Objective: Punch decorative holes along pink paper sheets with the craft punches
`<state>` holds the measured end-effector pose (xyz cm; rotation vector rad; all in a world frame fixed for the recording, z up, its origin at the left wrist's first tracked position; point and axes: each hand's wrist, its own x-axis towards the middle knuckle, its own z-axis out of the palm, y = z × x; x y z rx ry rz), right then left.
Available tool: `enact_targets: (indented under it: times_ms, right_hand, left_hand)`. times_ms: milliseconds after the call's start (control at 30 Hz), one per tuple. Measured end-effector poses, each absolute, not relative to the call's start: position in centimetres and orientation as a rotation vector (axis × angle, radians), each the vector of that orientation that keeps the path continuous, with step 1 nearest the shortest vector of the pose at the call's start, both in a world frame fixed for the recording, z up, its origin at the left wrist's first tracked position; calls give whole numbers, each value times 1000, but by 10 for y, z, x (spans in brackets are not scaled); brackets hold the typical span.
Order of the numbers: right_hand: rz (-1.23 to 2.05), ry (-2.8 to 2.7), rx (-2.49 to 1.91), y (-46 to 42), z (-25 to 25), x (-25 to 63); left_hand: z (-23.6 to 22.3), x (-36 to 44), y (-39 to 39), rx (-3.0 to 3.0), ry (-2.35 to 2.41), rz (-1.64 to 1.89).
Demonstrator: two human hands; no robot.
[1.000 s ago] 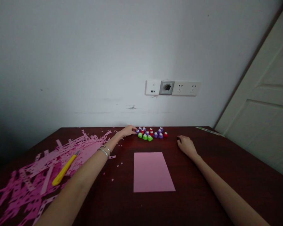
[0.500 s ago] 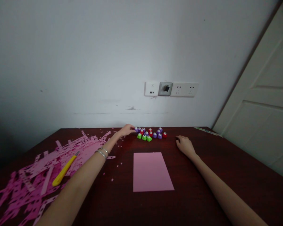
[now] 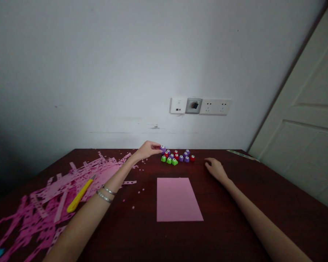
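Observation:
Between the fingertips of my left hand is a purple craft punch, lifted just above the others at the far side of the table. Beside it stand several small punches: green ones in front, red ones and purple ones behind and to the right. My right hand lies on the tabletop to the right of the punches, loosely open and holding nothing. Between my forearms a sheet of pink paper lies flat, with no holes visible in it.
Punched pink paper strips are heaped on the left, with a yellow utility knife on top. Tiny pink cut-outs are scattered nearby. A thin patterned strip lies at the far right edge. The wall with sockets borders the table.
My left hand has picked up the purple punch at the left end of the group and raised it slightly. My right hand stays resting in place. The view has shifted a little.

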<state>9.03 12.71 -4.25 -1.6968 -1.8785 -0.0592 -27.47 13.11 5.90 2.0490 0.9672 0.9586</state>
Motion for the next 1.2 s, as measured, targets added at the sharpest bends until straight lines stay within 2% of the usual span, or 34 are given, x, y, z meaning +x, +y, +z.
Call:
enact_targets:
  times_ms: [100,267,433,833,1200]
  right_hand:
    - [9,-1880,-1480,123,-19,71]
    - [451,-1865,-1148,99,20,9]
    - [707,-1942,-980,76,25,-36]
    - [726,-2029,-974,72,20,-42]
    - [913,-2119,-940,96,-3,-44]
  left_hand:
    - [59,-270,113,2021,970,879]
    - [52,-264,100,2025,897,733]
    - [43,-257,100,2020,823,713]
    - [44,-248,91,2148,833,635]
    - [12,-253,107,2165,885,530]
